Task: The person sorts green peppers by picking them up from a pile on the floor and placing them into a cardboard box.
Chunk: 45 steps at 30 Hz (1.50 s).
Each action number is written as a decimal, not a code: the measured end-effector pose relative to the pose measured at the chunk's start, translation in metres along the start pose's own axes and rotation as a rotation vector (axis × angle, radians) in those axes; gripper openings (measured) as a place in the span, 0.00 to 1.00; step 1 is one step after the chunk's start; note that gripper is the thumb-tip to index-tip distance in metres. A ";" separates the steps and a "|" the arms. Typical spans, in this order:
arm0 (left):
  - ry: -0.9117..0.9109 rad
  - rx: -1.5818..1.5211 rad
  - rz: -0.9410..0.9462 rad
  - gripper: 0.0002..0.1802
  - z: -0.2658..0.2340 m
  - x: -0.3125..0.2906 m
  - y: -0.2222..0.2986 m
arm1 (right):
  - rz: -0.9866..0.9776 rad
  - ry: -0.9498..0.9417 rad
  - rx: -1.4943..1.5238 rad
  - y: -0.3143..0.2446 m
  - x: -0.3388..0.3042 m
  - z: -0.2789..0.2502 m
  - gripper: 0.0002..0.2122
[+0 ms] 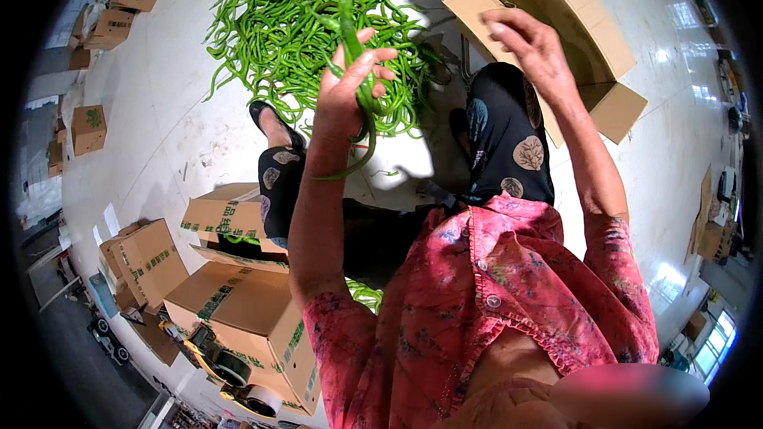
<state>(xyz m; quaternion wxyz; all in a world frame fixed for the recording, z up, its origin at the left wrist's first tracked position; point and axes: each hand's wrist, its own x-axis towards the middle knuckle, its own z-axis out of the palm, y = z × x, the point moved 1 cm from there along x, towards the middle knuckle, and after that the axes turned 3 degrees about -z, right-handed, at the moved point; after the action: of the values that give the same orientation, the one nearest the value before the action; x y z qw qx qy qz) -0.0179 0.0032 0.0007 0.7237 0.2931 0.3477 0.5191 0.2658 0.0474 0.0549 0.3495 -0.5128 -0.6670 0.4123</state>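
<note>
Head view: long, glossy, curved green peppers (pixel 346 20) lie lengthwise in my left hand (pixel 347 83), tips pointing away from me.
My thumb holds them against half-spread fingers, near the green pepper heap (pixel 294 24) beyond; my right hand (pixel 539 52), nearer the open brown cardboard box (pixel 594 28), has loosely bent fingers, and I can't tell whether they pinch anything.

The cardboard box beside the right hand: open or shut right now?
Open: the cardboard box has its flaps spread outward, exposing its interior beside the right hand.
</note>
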 end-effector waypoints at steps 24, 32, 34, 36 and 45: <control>0.054 -0.115 -0.049 0.23 0.016 0.004 -0.017 | 0.078 -0.213 0.553 -0.014 0.026 0.102 0.09; 0.078 -0.118 0.008 0.25 0.014 0.005 -0.023 | 0.130 -0.098 0.546 -0.002 0.003 0.116 0.13; 0.073 -0.118 0.065 0.25 0.019 0.006 -0.023 | 0.169 -0.084 0.627 -0.004 -0.003 0.120 0.18; 0.063 -0.114 0.102 0.25 0.019 0.008 -0.024 | 0.170 -0.109 0.586 0.002 -0.008 0.128 0.19; 0.118 -0.170 0.009 0.27 0.014 0.007 -0.025 | 0.362 -0.293 0.828 0.007 -0.009 0.139 0.10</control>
<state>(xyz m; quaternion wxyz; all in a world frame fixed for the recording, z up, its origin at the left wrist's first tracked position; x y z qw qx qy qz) 0.0082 0.0016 -0.0121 0.7218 0.2012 0.3430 0.5665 0.1473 0.0133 -0.0094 0.3493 -0.3750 -0.3888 0.7657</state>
